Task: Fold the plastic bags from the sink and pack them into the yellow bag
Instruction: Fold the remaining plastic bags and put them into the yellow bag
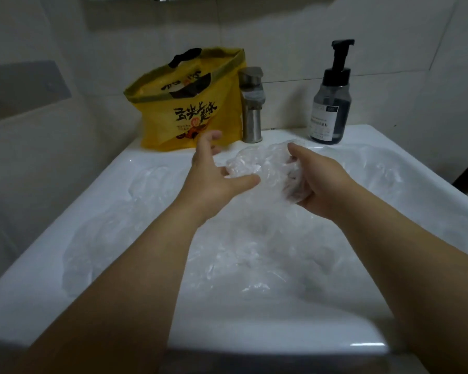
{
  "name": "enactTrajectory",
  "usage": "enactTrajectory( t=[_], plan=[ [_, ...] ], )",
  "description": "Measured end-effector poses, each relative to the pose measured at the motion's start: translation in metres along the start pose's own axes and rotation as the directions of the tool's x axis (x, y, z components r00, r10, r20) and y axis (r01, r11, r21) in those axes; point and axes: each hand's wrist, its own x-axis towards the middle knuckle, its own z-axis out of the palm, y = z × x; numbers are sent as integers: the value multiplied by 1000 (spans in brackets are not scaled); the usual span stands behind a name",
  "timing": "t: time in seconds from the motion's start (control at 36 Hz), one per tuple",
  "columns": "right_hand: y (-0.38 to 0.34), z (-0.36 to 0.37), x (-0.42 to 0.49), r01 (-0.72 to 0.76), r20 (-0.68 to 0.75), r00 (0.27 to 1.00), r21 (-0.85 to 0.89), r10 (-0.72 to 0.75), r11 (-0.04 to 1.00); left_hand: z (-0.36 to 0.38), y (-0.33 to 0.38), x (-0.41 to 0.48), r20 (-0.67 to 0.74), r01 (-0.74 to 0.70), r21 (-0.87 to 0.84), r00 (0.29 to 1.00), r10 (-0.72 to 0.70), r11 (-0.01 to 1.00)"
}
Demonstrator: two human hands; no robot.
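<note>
A crumpled clear plastic bag (257,163) is held above the sink, gripped from the right by my right hand (319,184), whose fingers curl round it. My left hand (216,171) is spread with straight fingers beside the bag's left end, the thumb just under it. The yellow bag (189,109) with black handles stands open on the sink's back ledge, behind my left hand. Several more clear plastic bags (254,252) lie in the white sink (52,292) below my arms.
A steel tap (251,109) stands right of the yellow bag. A dark pump bottle (331,101) sits at the back right of the ledge. Tiled wall runs behind.
</note>
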Motion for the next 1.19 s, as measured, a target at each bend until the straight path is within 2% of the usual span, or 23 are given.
enactTrajectory(
  t=[0.06, 0.17, 0.22, 0.31, 0.36, 0.42, 0.44, 0.47, 0.53, 0.61, 0.69, 0.75, 0.83, 0.94, 1.0, 1.03, 1.06, 1.11, 1.17, 1.19],
  plan=[
    [1, 0, 0, -32, 48, 998, 15, 32, 999, 3, 0, -2, -6, -110, 91, 994, 111, 990],
    [2, 3, -2, -31, 137, 990, 5, 30, 1000, 5, -3, -4, 84, -196, 214, 980, 182, 957],
    [2, 4, -3, 19, 234, 972, 7, -20, 1000, 5, -7, -3, 118, -161, 256, 984, 135, 953],
    [1, 4, -6, 96, 384, 920, -20, -81, 995, 7, -10, 0, 99, -55, 198, 994, 36, 979],
    [5, 5, -7, 186, 365, 925, -178, -111, 966, 5, -9, 3, 64, -17, 112, 998, 9, 994],
    [9, 7, -7, 279, 272, 945, -387, -180, 879, 3, -10, 5, 58, 5, 36, 998, -7, 999],
    [10, 8, -9, 290, 223, 951, -418, -212, 861, 2, -11, 6, 64, 19, 3, 998, -19, 1000],
    [10, 8, -8, 297, 185, 953, -392, -242, 871, 2, -10, 6, 68, 34, -27, 997, -32, 999],
    [8, 7, -5, 281, 124, 958, -225, -258, 933, 2, -9, 6, 55, 77, -95, 996, -72, 992],
    [0, 5, 1, 193, 11, 981, 57, -194, 980, -2, -7, 12, -7, 178, -236, 983, -185, 955],
    [-4, 1, 5, 154, -59, 988, 416, -143, 896, -7, -5, 17, -1, 255, -389, 961, -277, 885],
    [-7, -2, 1, 144, -42, 988, 566, -146, 812, -9, -3, 17, 14, 285, -479, 948, -317, 830],
    [-7, -3, -2, 56, 20, 996, 638, -89, 768, -10, 2, 12, 68, 314, -622, 934, -350, 717],
    [-10, 0, -6, -3, 21, 1000, 529, -10, 848, -14, 9, 9, 159, 379, -657, 915, -371, 652],
    [-12, 1, -11, -8, 81, 996, 451, -32, 892, -17, 7, 12, 123, 385, -609, 909, -397, 693],
    [-13, 0, -14, -10, 110, 993, 433, -42, 901, -18, 5, 13, 60, 385, -528, 906, -419, 757],
    [-14, -1, -15, -13, 140, 989, 424, -51, 906, -17, 4, 13, -23, 393, -398, 899, -437, 829],
    [-13, -3, -14, -21, 193, 979, 384, -59, 923, -16, -1, 11, -207, 389, 14, 902, -378, 921],
    [-12, -5, -12, -25, 227, 973, 289, -43, 957, -15, -8, 9, -195, 316, 355, 946, -260, 880],
    [-11, -5, -10, -27, 248, 968, 232, -33, 972, -14, -10, 7, -157, 272, 418, 961, -226, 867]
  ],
)
